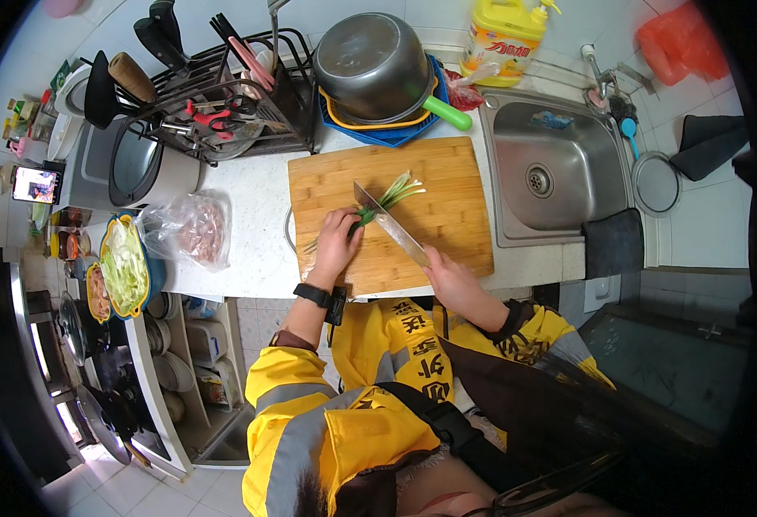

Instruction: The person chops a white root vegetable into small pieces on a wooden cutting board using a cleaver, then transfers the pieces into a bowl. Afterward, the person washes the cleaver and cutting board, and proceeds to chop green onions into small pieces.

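Note:
A wooden cutting board (447,172) lies on the white counter in front of me. My left hand (340,239) presses a small bunch of green onions (401,191) onto the board, its fingers curled over the green part. The pale ends point to the far right. In my right hand (454,280) is a kitchen knife (404,239), gripped by a handle that my fingers mostly hide. Its broad blade slants away to the left and crosses the bunch just right of my left fingertips. Whether the edge touches the board is hard to see.
A steel sink (559,185) adjoins the board's right side. Behind stand an upturned pot (370,65) with a green handle, a yellow detergent jug (506,39) and a dark utensil rack (288,95). To the left are bagged meat (202,228) and a basket of chopped cabbage (126,267).

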The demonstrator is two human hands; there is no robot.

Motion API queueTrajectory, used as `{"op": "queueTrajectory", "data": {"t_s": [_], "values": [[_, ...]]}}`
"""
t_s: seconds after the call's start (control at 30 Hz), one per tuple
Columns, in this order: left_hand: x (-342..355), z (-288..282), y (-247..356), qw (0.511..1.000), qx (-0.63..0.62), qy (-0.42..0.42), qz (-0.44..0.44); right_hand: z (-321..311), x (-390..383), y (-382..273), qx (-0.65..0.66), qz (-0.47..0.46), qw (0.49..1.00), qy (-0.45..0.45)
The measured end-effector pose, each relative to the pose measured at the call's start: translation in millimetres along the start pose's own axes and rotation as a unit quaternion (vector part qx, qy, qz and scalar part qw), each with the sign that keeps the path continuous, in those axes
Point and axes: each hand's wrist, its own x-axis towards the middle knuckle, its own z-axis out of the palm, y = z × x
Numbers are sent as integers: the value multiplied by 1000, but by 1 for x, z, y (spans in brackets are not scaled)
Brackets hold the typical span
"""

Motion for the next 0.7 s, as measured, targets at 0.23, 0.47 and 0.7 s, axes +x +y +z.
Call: {"op": "queueTrajectory", "data": {"t_s": [0.23,0.47,0.7], "values": [[3,6,-5,1000,-7,-2,-14,2,10,-6,-67,-66,994,-57],[4,9,-13,999,-36,-5,-23,26,41,3,-55,-68,996,-26],[12,2,-13,999,-7,-48,-10,23,34,16,38,-97,992,69]]}}
